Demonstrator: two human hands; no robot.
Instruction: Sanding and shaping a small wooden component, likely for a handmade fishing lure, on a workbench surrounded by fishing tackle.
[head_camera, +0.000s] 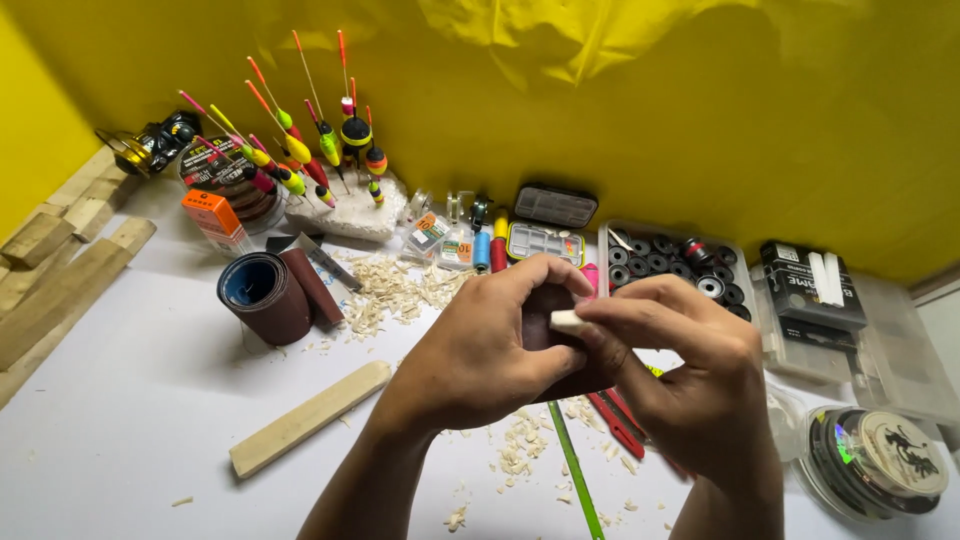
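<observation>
My left hand (490, 345) and my right hand (690, 375) meet over the middle of the white table (140, 400). Between their fingertips sits a small pale wooden piece (567, 322). The left hand also wraps a dark brown sheet of sandpaper (548, 300) around that piece; the right hand's thumb and forefinger pinch the pale end. Most of the piece is hidden by my fingers. Wood shavings (520, 445) lie on the table under the hands.
A wooden strip (310, 417), a sandpaper roll (265, 295), a foam block stuck with fishing floats (345, 210), small tackle boxes (545, 240), a tray of black spools (670, 265), line spools (880, 460), wooden blocks (60, 270) at left, a green rod (573, 465) and a red tool (615, 420).
</observation>
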